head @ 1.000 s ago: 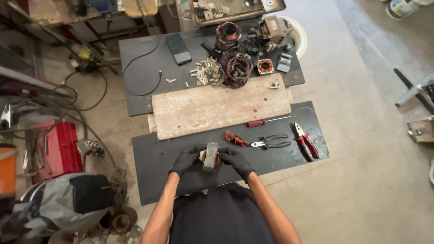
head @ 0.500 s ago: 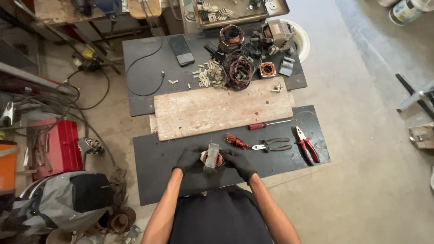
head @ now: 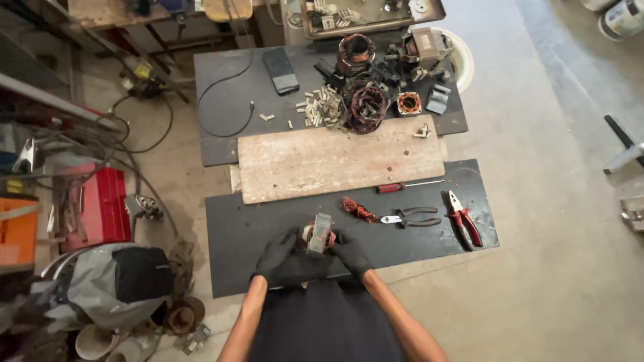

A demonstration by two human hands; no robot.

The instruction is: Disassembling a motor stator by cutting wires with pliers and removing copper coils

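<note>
Both grips on stator [head: 320, 233]; pliers [head: 410, 217] beside.

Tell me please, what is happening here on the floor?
A person in black gloves holds a small motor stator with copper windings in both hands, the left hand and the right hand gripping it from either side above a dark mat. On the mat to the right lie a scrap of red wire, black-handled pliers, red-handled pliers and a red screwdriver. Beyond is a worn wooden board, then more motor parts.
</note>
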